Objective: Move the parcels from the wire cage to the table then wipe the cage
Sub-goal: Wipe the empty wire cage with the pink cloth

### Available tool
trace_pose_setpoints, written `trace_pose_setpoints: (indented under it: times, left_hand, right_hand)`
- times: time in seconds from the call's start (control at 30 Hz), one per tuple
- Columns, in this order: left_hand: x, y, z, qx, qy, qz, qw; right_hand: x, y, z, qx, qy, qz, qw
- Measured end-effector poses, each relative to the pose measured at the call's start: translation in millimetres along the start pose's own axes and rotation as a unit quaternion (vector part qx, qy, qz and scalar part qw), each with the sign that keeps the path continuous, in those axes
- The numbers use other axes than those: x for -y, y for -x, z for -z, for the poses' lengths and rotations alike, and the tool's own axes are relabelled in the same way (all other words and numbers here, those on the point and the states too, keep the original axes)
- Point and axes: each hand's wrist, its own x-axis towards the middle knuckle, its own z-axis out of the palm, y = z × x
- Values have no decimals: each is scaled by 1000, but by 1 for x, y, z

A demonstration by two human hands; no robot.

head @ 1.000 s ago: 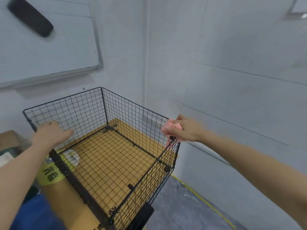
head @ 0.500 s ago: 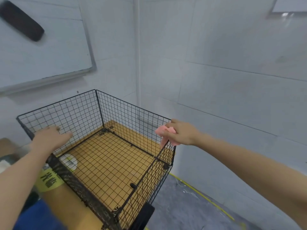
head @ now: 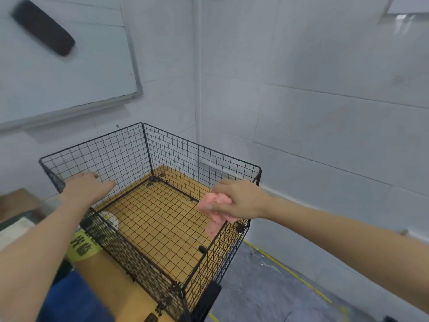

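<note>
Corner of a pale, tiled room, with a whiteboard mounted on the left wall and a dark eraser stuck near its top left. Below, in the middle of the view, a black wire cage, open at the top, set on a light wooden desk with its right side at the desk's right edge, above a grey floor marked by a yellow line. Wood of the desk visible through the mesh bottom. Left hand stretched in from the near left, laid over the top of the cage's left wall, fingers fairly straight and pointing towards the inside, gripping nothing. Right hand stretched in from the near right, at the top rim of the cage's right wall, fingers curled tight around a crumpled pink cloth; bunched cloth sticking out to the left of the knuckles, with a tail hanging down against the mesh. Just outside the cage's left wall, on the desk, a yellow label with dark printed characters and a white round patch beside it, seen through the wire. At the near left, under the left forearm, something blue, too blurred to name.
</note>
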Motion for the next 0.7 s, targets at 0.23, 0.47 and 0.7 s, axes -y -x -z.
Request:
trace_pose_setpoints:
  times: [0.23,0.47,0.7]
  left_hand:
    - [1,-4,-2,1,16,-6,1000]
    - [7,-6,-4,-3,21,-17,1000]
    - [5,-3,-2,-15,49,-2,999]
  right_hand:
    - [26,9,-8,-16,-26,54,998]
    - [53,15,-10,0,-30,91,995]
    - [73,27,-12,-17,-52,126,990]
